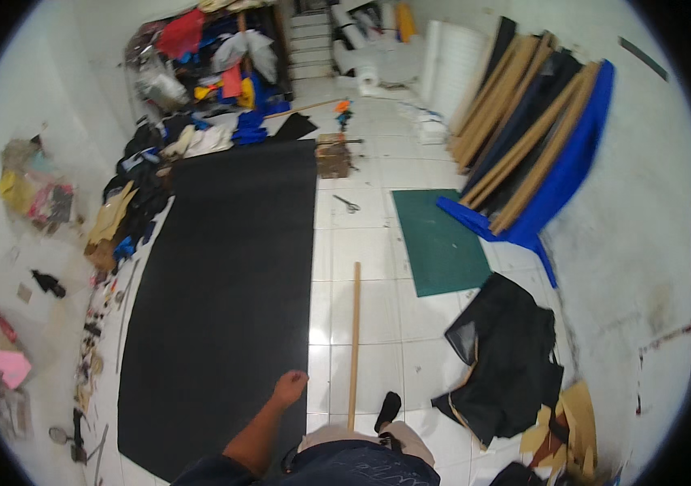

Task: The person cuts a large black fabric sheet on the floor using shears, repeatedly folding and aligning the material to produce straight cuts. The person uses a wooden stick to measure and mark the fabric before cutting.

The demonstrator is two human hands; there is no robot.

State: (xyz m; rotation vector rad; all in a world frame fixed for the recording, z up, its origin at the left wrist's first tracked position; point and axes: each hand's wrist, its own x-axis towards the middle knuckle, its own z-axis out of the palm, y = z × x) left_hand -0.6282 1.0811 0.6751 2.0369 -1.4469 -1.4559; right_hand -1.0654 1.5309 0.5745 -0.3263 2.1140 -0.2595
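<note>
My left hand point(289, 388) is above the right edge of a long black sheet point(224, 267), its fingers curled together. Whether anything is in them I cannot make out. From this height I cannot tell that the hand touches the sheet, which lies flat on the floor. My right hand does not show. A pale brown pole or tube point(355, 340) runs forward from near my legs, just right of the sheet. Scissors point(348, 204) lie with their blades apart on the white tiles point(361, 235) beyond the pole.
A green mat point(438, 243) lies on the right. Behind it, several brown rolls point(507, 105) and blue fabric point(584, 154) lean against the wall. Crumpled black material point(507, 364) lies near my right side. Piled cloth point(208, 65) and scraps line the left wall.
</note>
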